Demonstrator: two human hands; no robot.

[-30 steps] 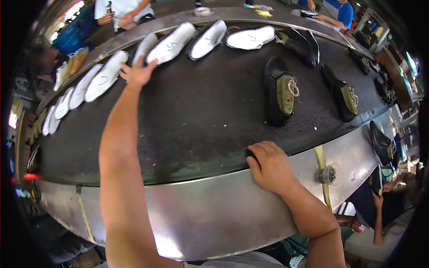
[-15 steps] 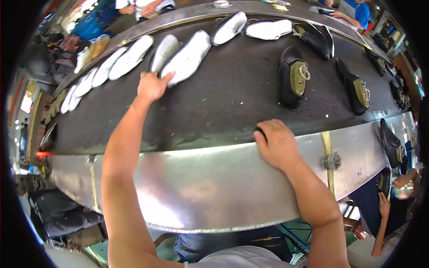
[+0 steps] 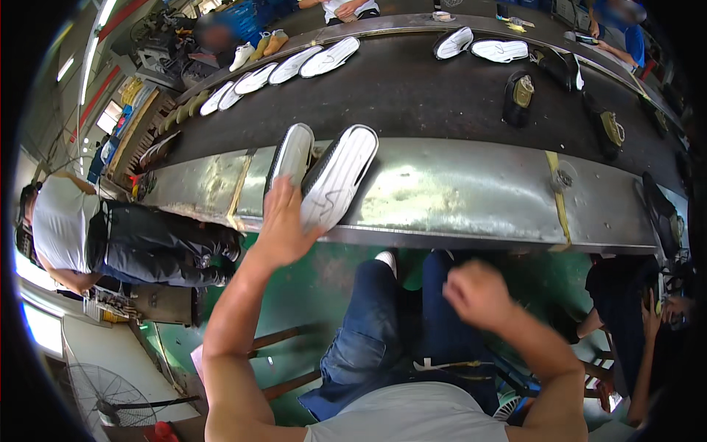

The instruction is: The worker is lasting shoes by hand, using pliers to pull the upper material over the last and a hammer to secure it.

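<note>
A pair of shoes lies with white soles up on the metal ledge: a left shoe (image 3: pixel 293 155) with its dark side showing and a right shoe (image 3: pixel 342 173) with dark marks drawn on its sole. My left hand (image 3: pixel 283 221) grips both at their near ends, thumb by the right sole and fingers over the left one. Above my lap, away from the ledge, is my right hand (image 3: pixel 479 295). It is blurred, with fingers curled in; whatever it may hold is hidden.
Beyond the metal ledge (image 3: pixel 456 195) runs a dark belt (image 3: pixel 420 103). Several white-soled shoes (image 3: pixel 329 57) line its far side; black shoes (image 3: pixel 519 99) stand to the right. A small clear cup (image 3: pixel 564 178) sits on the ledge. People are working at left, right and across.
My left hand has drawn the pair of shoes off the belt toward me onto the metal ledge. My right hand has come off the ledge edge to above my lap. The view has shifted.
</note>
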